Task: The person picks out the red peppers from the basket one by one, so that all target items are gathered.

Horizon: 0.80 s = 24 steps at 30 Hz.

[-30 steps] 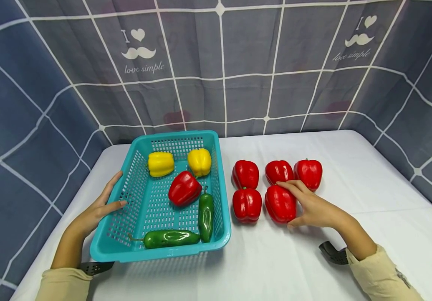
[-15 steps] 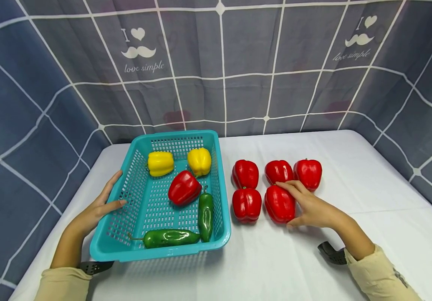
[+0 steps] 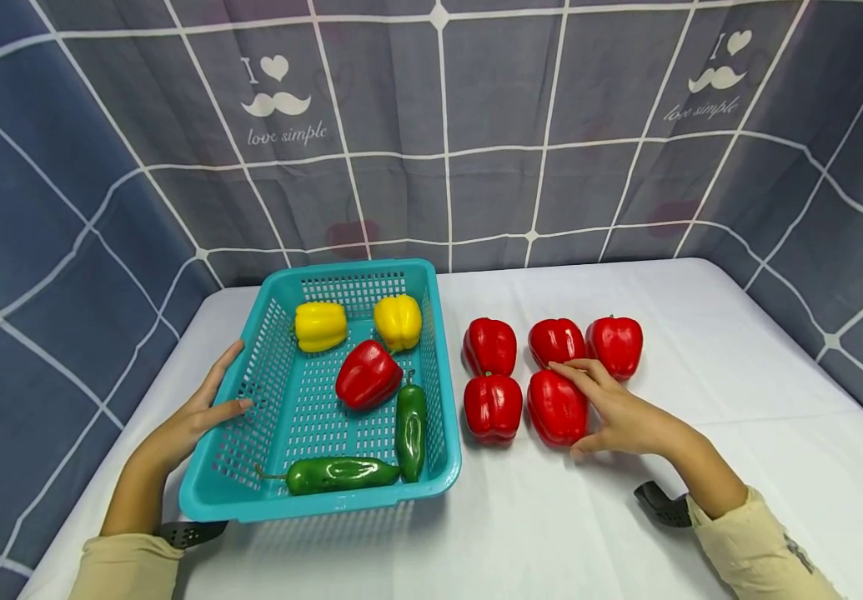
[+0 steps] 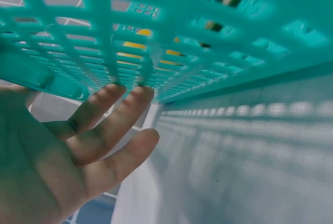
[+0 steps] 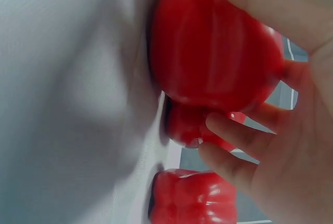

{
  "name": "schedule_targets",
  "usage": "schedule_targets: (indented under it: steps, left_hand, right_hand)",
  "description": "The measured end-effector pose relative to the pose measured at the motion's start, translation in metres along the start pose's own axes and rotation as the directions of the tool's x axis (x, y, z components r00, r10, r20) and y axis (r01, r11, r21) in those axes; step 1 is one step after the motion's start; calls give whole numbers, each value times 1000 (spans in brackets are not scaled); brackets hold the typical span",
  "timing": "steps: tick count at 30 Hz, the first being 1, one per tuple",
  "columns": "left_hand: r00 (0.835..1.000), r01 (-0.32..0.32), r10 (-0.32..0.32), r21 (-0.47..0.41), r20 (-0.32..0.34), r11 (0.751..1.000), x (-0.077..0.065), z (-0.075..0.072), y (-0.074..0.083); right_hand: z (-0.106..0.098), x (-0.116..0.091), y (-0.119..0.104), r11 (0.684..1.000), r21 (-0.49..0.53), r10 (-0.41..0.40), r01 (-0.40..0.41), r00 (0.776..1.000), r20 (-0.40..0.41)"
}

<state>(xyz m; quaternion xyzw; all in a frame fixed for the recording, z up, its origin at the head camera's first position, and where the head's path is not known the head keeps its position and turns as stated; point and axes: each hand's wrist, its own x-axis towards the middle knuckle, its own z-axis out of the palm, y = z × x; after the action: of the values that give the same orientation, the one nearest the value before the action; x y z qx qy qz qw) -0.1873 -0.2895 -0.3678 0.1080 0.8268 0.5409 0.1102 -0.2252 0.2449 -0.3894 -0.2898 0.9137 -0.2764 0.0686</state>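
Note:
In the head view a teal plastic basket point(image 3: 449, 417) stands on the left side of the table. My left hand point(image 3: 187, 425) holds its left edge, thumb over the rim. From the left wrist view, the fingers point(image 4: 112, 125) touch the outside of the perforated wall. To the right of the basket, my right hand point(image 3: 622, 408) grips a red bell pepper point(image 3: 555, 410), the front right one of a cluster on the cloth. The right wrist view shows the thumb on one side of this bell pepper point(image 5: 208, 52) and fingers partly hidden behind it.
Inside the basket lie two yellow bell peppers point(image 3: 321, 326) point(image 3: 398, 322), a red bell pepper point(image 3: 368, 376) and two green chili peppers point(image 3: 343, 476) point(image 3: 411, 429). More red bell peppers point(image 3: 493, 408) point(image 3: 614, 347) sit close around the gripped one. A grey checked curtain point(image 3: 499, 200) encloses the white-covered table point(image 3: 536, 525).
My right hand and the red bell pepper in it have shifted very slightly left. The left hand and the basket look still.

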Motion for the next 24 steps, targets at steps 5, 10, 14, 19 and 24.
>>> schedule_targets:
  steps: [5, 10, 14, 19, 24]
  left_hand:
    - [1000, -2, 2, 3, 1, 1000, 0, 0, 0]
    - [1000, -3, 3, 9, -2, 1000, -1, 0, 0]
    - [1000, -6, 6, 12, -9, 1000, -1, 0, -1]
    - [1000, -17, 17, 16, -11, 1000, -1, 2, -1]
    - [1000, -22, 22, 7, -8, 1000, 0, 2, -2]
  right_hand:
    - [0, 0, 0, 1000, 3, -4, 4, 1000, 1]
    - [0, 0, -1, 1000, 1, -2, 2, 1000, -1]
    - [0, 0, -2, 1000, 1, -9, 9, 1000, -8]
    - [1, 0, -3, 1000, -4, -12, 12, 1000, -11]
    - [1, 0, -3, 1000, -14, -3, 3, 1000, -3]
